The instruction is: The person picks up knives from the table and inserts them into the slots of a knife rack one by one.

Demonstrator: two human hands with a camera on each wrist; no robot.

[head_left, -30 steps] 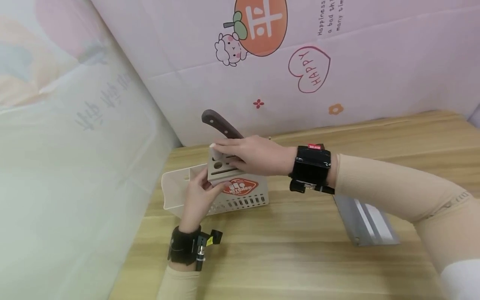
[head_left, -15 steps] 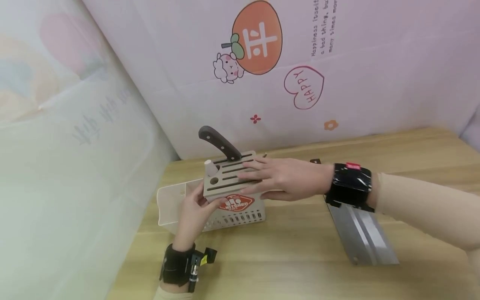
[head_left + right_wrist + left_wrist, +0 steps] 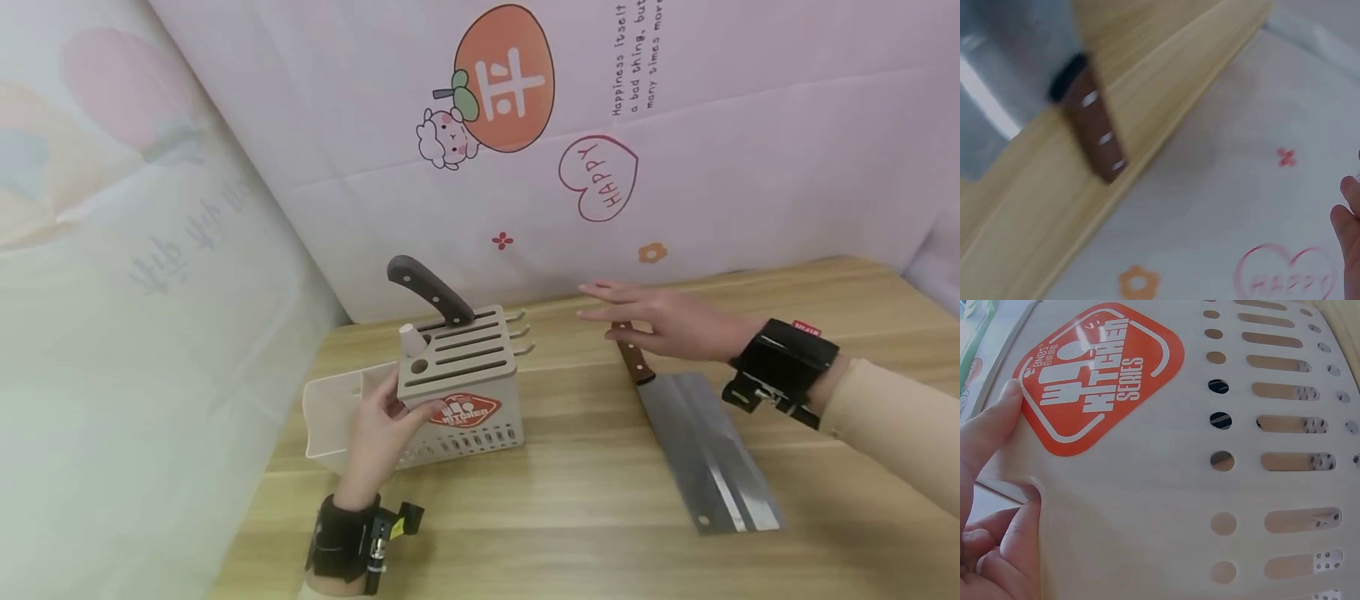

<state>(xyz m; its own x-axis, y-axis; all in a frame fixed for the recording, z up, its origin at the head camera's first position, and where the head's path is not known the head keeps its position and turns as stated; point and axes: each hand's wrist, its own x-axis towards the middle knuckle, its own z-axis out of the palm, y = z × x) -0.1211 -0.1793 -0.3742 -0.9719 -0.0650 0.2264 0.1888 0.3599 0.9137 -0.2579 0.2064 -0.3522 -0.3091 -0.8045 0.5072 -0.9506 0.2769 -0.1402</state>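
Observation:
My left hand [image 3: 377, 429] holds the beige slotted knife holder [image 3: 487, 379] at its left side. In the left wrist view the thumb [image 3: 997, 419] presses beside the red kitchen label [image 3: 1100, 375], with the other fingers tucked at a cutout edge. A knife with a dark riveted handle [image 3: 431, 290] stands in a back slot, its blade hidden inside. A pale tapered handle end [image 3: 412, 341] pokes from a round hole. To the right, my right hand [image 3: 667, 321] hovers with extended fingers over the wooden handle of a cleaver [image 3: 697, 442], which lies flat, blade toward me.
An open beige bin [image 3: 330, 412] adjoins the holder's left side. Several hooks [image 3: 519, 332] jut from the holder's right side. Printed cloth walls [image 3: 720, 183] close off the back and left of the wooden table [image 3: 570, 517].
My right hand has left the knife handle and holder top and moved right, over the cleaver's handle. The left hand keeps its grip. The view has tilted up slightly.

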